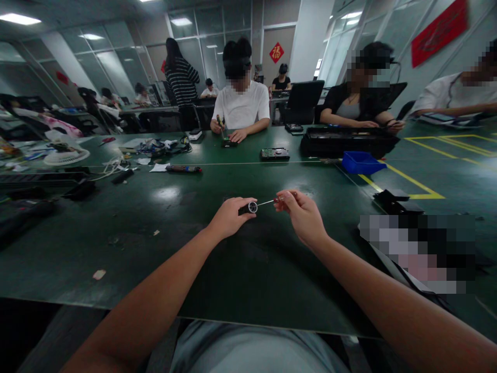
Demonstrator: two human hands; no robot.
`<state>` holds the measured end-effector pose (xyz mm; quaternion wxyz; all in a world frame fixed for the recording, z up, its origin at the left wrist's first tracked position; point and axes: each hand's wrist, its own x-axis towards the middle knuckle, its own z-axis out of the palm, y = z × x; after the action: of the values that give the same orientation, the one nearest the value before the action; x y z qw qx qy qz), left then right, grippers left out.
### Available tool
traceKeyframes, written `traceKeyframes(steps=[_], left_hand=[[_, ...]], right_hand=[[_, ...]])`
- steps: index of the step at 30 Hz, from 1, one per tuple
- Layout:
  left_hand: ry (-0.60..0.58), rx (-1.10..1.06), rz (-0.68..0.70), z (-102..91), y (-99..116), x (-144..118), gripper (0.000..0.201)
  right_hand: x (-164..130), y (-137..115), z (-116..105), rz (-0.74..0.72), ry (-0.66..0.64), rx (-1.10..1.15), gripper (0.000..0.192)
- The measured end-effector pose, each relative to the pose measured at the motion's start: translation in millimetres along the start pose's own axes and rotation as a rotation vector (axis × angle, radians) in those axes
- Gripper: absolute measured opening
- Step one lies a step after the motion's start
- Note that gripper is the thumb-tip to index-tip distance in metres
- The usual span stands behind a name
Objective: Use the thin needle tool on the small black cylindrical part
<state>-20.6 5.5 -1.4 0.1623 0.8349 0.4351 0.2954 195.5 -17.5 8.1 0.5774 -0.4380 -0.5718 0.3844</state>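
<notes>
My left hand is closed around a short dark handle with a silver ring end, held just above the dark green table. A thin metal shaft runs from that ring to the right. My right hand pinches the far end of the shaft between thumb and fingertips, where a small reddish tip shows. Both hands are close together over the middle of the table, forearms reaching in from the near edge.
A blue bin, a long black case, a hard drive, a screwdriver, cables and a white fan lie further back. Other people sit across the table. A blurred device lies at right; yellow tape lines mark the surface.
</notes>
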Motion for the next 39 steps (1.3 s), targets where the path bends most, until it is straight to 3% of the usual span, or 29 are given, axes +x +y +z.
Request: traceKeyframes(steps=[5,9,15,24,29,35,39], left_hand=[[0.041,-0.048,0.086,-6.6,2,1,0.039],[0.041,-0.022,0.022,-10.5,0,3,0.039],[-0.015,0.029,0.014,-6.6,-3,3,0.040],[-0.044,0.048,0.014,-5.0,-1,2,0.040],[-0.048,0.048,0.021,-4.3,-2,2,0.040],[-0.053,0.047,0.013,-5.1,-3,1,0.041],[-0.059,0.034,0.002,-6.6,1,0,0.040]], right_hand=[[4,10,1,0.165,0.032,0.235,0.034],[7,16,-1,0.278,0.062,0.298,0.031],[8,14,-2,0.167,0.110,0.254,0.030],[0,9,1,0.025,0.044,0.055,0.029],[0,7,0,0.016,0.056,0.024,0.026],[-2,-2,-3,0.012,0.044,-0.209,0.035],[-2,-4,-4,0.011,0.072,-0.245,0.035]])
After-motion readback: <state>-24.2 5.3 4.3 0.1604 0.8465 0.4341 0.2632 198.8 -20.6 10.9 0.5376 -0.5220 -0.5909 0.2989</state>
